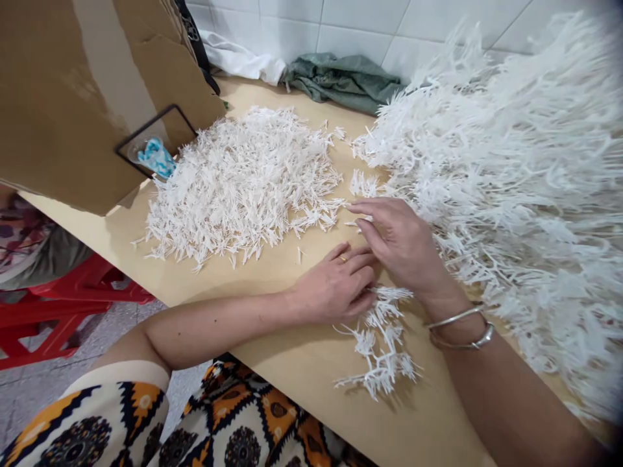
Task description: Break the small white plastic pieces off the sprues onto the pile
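Note:
My left hand is closed around the stem of a white branching plastic spray, which hangs down below the fingers over the table. Just above it, my right hand has thumb and forefinger brought near each other, with a small white sprig between them. Its fingertips are at the right edge of a heap of small white sprigs. To the right of my right hand rises a large pile of long white branching sprays.
A cardboard box stands at the back left, with a clear cup holding something blue and white beside it. Green cloth and white cloth lie along the tiled wall. Red stools and a seated person's clothing show at left.

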Action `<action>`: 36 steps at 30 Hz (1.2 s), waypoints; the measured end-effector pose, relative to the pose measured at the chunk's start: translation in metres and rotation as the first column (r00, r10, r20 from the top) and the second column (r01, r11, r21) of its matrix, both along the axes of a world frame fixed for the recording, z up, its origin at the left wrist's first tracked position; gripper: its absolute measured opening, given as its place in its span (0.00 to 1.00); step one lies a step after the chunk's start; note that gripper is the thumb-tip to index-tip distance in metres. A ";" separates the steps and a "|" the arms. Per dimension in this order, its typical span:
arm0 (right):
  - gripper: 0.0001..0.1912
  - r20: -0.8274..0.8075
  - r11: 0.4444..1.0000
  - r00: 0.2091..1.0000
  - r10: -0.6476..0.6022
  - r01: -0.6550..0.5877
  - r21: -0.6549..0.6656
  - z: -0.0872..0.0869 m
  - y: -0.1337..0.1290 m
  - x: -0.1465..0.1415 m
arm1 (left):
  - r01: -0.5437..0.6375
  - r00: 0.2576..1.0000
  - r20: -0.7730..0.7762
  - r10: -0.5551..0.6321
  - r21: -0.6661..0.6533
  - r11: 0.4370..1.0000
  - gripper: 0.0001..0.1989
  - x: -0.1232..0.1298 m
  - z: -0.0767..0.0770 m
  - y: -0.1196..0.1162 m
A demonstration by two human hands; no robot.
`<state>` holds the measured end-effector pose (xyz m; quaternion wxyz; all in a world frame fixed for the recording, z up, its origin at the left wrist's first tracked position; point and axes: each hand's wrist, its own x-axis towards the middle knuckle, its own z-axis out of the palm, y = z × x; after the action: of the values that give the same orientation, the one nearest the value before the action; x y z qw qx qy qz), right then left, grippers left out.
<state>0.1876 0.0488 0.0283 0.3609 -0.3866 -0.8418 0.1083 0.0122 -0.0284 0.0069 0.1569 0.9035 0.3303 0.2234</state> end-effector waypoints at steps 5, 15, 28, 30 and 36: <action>0.20 0.117 0.994 0.993 0.013 0.000 -0.112 -0.002 0.029 -0.038 | 0.030 1.000 0.008 -0.030 -0.006 1.000 0.14 -0.002 0.003 0.005; 0.11 -0.384 0.895 0.919 -0.093 -0.092 -0.437 0.012 0.040 -0.059 | -0.027 1.000 -0.002 0.027 -0.117 0.993 0.15 -0.006 0.005 0.002; 0.24 0.362 0.867 0.932 -0.024 0.200 -0.457 0.046 0.026 -0.042 | -0.069 0.992 -0.113 0.046 -0.208 0.976 0.14 -0.002 0.016 0.002; 0.27 0.111 0.867 0.994 0.014 0.043 -0.497 0.045 0.028 -0.045 | -0.121 0.986 -0.138 0.095 -0.198 0.973 0.14 -0.002 0.019 0.009; 0.21 -0.064 0.917 0.987 -0.145 0.110 -0.384 0.063 0.038 -0.006 | -0.444 0.896 -0.066 0.440 -0.181 0.877 0.10 -0.016 0.016 0.048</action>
<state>0.1813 0.0864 0.0913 0.3236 -0.4978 -0.7606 0.2624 -0.0039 0.0198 0.0226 0.1842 0.7875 0.5493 0.2101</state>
